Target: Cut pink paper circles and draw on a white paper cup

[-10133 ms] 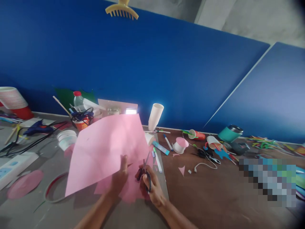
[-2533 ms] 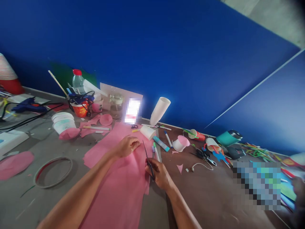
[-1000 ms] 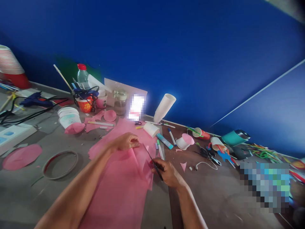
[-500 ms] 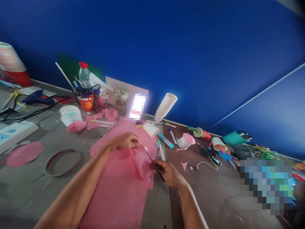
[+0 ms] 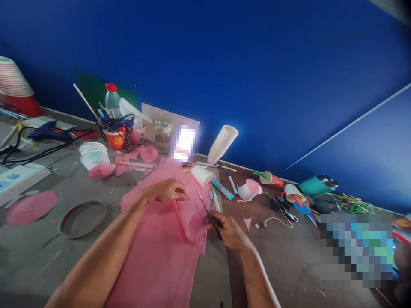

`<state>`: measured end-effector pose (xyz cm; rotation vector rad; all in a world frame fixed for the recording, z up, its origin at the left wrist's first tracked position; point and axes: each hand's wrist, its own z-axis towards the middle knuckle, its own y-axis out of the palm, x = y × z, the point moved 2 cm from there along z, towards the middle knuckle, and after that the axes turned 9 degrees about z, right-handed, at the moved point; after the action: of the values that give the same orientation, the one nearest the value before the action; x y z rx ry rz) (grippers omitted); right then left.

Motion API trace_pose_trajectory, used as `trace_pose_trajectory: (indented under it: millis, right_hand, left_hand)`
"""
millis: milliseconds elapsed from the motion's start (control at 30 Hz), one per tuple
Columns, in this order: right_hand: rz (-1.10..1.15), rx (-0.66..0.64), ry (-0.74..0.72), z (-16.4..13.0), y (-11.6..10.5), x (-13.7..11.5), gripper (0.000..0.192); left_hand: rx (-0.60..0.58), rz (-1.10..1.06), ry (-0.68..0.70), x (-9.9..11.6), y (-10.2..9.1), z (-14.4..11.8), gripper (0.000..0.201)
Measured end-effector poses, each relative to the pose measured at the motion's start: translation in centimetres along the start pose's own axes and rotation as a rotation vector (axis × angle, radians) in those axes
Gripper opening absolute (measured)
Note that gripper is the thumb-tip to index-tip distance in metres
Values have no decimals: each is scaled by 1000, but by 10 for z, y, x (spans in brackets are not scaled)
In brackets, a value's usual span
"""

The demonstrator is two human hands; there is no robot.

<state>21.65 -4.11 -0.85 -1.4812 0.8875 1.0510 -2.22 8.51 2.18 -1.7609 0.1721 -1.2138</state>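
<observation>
A large pink paper sheet (image 5: 160, 261) lies on the grey table (image 5: 41, 256) in front of me. My left hand (image 5: 167, 191) pinches a raised fold of that sheet near its far end. My right hand (image 5: 229, 231) grips black scissors (image 5: 208, 211), blades pointing away and to the left, beside the sheet's right edge. A loose pink flap stands up between the two hands.
A ring hoop (image 5: 81, 218) and a pink paper circle (image 5: 30, 207) lie at left. White cups (image 5: 93, 156), a bottle (image 5: 112, 100), a jar (image 5: 162, 136), a tall cup stack (image 5: 223, 143), markers (image 5: 221, 188) and a teal tumbler (image 5: 316, 185) crowd the back. A blue wall stands behind.
Ten seconds ago both hands held the sheet up while cutting; now it lies flat. In the last second my left hand lifted a fold and the scissors drew slightly right.
</observation>
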Motion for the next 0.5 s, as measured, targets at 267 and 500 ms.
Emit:
trace_pose_trajectory:
  millis: [267,500]
  right_hand:
    - [487,27,-32,2,2,-8,63]
    - [593,79,-63,7,11,-6,65]
  left_hand:
    - [275,-86,-17,-2,0,5,27]
    - [394,-152,-14,-4,12,14,29]
